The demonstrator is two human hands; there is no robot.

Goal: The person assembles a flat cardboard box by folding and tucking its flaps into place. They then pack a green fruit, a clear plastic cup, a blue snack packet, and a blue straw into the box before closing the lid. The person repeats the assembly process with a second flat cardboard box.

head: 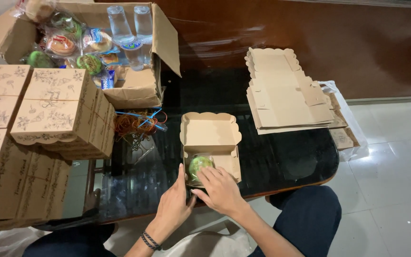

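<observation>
An open brown cardboard snack box point(210, 131) with a scalloped lid sits on the dark glass table point(281, 159) in front of me. Inside its base lies a green round cake in clear wrapping point(199, 165). My right hand point(220, 189) rests on the box's near edge, fingertips touching the wrapped cake. My left hand point(176, 202) presses against the box's left near corner, thumb up beside the cake. Neither hand closes around anything.
A large open carton point(134, 88) at the back left holds wrapped pastries and water cups. Closed printed boxes point(58, 112) are stacked at left. Rubber bands and straws point(136, 123) lie beside them. Flat unfolded boxes point(284, 93) are piled at right.
</observation>
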